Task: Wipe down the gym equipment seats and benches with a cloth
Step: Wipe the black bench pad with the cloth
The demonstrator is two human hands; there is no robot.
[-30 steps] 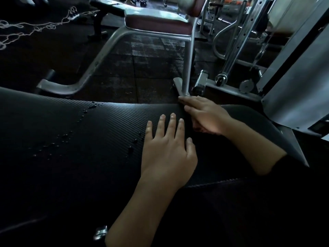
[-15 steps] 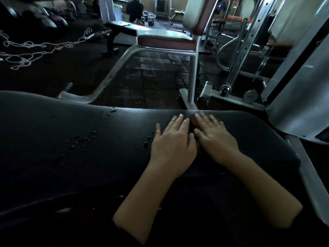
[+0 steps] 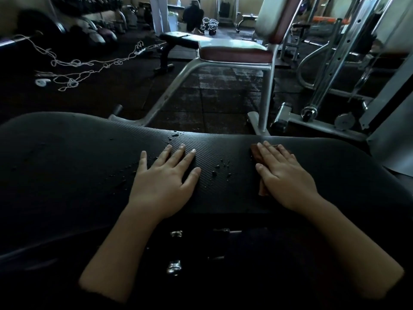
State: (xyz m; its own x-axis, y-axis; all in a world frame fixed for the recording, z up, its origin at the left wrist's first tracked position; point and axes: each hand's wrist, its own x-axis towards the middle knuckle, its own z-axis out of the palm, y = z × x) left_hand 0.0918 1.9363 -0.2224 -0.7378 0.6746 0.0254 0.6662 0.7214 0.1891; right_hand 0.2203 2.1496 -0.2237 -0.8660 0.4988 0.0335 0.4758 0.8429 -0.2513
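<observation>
Ribbed black bench (image 3: 223,193): our hands lie flat on it, droplets (image 3: 221,167) between them.
Left hand (image 3: 164,182): fingers straight, bracing, holding nothing.
Right hand (image 3: 283,177): palm pressing the brown cloth (image 3: 256,154), no curled grip.
Cloth: soft, limp, likely bunches; we'd keep a flat palm on its middle.
Beyond: maroon seat (image 3: 234,52).

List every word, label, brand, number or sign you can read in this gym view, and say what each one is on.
None can be read.
The black bench pad under the left hand and right hand shows only ribbed texture and water drops.
The brown cloth bears no print.
The maroon seat and the steel upright with holes show no markings.
Anything in the far background is too blurred to read.
</observation>
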